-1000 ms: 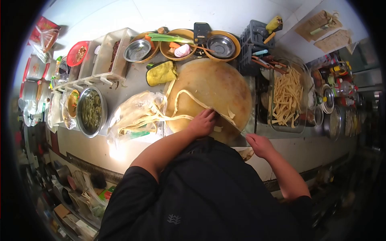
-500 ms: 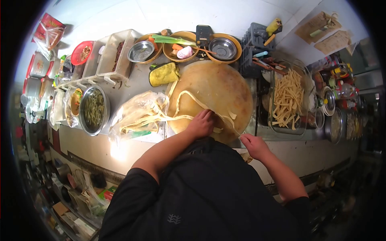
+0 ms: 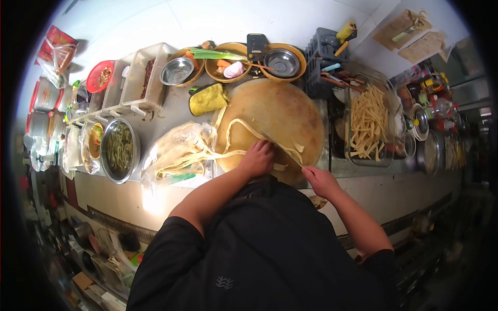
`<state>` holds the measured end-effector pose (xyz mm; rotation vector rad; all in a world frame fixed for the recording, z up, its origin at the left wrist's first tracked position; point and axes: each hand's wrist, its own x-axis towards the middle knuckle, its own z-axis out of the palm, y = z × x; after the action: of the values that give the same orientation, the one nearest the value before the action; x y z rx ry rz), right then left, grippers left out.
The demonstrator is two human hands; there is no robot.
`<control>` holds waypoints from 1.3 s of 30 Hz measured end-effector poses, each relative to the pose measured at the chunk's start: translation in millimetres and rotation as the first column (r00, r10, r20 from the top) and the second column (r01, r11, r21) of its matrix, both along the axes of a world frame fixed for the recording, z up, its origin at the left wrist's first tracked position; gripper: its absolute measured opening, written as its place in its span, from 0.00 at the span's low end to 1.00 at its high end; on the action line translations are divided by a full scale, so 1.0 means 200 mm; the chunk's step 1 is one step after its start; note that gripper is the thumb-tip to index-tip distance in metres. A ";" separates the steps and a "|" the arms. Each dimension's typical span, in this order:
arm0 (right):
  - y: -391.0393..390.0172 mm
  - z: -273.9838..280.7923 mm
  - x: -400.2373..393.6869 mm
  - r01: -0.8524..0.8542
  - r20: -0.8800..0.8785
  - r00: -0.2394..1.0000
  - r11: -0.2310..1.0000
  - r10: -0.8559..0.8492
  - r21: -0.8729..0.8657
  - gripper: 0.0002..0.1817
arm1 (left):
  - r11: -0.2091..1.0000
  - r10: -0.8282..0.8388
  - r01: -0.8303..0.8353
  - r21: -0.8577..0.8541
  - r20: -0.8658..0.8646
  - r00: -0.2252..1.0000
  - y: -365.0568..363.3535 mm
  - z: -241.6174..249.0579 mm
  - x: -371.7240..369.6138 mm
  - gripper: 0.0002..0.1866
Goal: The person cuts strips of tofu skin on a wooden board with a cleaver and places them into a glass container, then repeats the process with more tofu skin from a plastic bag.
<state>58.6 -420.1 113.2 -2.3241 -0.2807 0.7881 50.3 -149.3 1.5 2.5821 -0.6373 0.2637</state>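
My right hand [image 3: 320, 181] is closed round the handle of a knife [image 3: 284, 149], whose blade points up and left over the round wooden board [image 3: 290, 106]. Near the board's front edge, my left hand [image 3: 258, 157] lies with its fingers bent together beside the blade; what is under them is hidden. A long pale strip [image 3: 241, 123] curves over the board towards the blade. More strips run left from my left hand into a clear plastic bag [image 3: 179, 142]. Small cut pieces [image 3: 299, 147] lie close to the knife.
A glass tray of cut strips [image 3: 369, 119] stands at the right. Behind the board are a bowl with vegetables [image 3: 226, 72], a metal bowl [image 3: 283, 62] and a yellow cloth [image 3: 208, 99]. A metal bowl of dark greens [image 3: 120, 150] and plastic bins [image 3: 150, 75] are at the left.
My right hand has moved slightly left and up, and the knife blade now shows more plainly beside my left hand. The whole view has shifted a little.
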 end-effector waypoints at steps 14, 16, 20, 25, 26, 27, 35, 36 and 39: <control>0.10 0.08 -0.03 0.012 -0.011 1.000 0.999 -0.013 -0.044 0.24 | 1.000 0.007 -0.006 0.011 -0.099 0.995 0.08 0.03 0.01 0.26; 0.15 0.07 0.00 -0.035 -0.028 0.999 0.997 0.033 -0.072 0.24 | 1.000 -0.001 0.001 0.006 -0.122 0.993 0.08 0.03 0.02 0.26; 0.19 -0.02 0.03 -0.027 0.028 0.999 0.999 0.028 -0.019 0.25 | 0.999 -0.009 0.014 0.035 -0.127 0.992 0.09 0.04 0.02 0.25; 0.21 0.07 0.03 0.018 0.015 1.000 0.999 -0.017 -0.036 0.24 | 0.997 0.073 -0.073 -0.016 0.004 0.997 0.13 0.01 0.03 0.23; 0.21 0.09 0.03 0.017 0.014 1.000 0.999 -0.017 -0.038 0.24 | 0.997 0.073 -0.073 -0.018 0.003 0.997 0.14 0.01 0.03 0.23; 0.21 0.10 0.02 0.024 0.001 1.000 0.999 -0.024 -0.021 0.24 | 0.997 0.074 -0.075 -0.023 -0.046 0.996 0.14 0.00 0.03 0.24; 0.26 0.10 0.00 0.002 -0.063 0.998 1.000 -0.004 -0.020 0.25 | 0.995 0.082 -0.089 -0.050 -0.123 0.989 0.17 0.03 0.04 0.28; 0.26 0.06 0.00 0.002 -0.039 0.999 1.000 -0.002 -0.012 0.26 | 0.995 0.087 -0.092 -0.049 -0.098 0.991 0.16 0.02 0.04 0.28; 0.30 -0.02 0.02 -0.004 -0.021 1.000 1.000 0.003 -0.027 0.27 | 0.995 0.078 -0.083 -0.052 -0.090 0.993 0.16 0.00 0.05 0.25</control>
<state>63.5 -360.9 109.5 -2.3396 -0.2661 0.8223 59.4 -117.7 1.5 2.5532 -0.4879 0.1906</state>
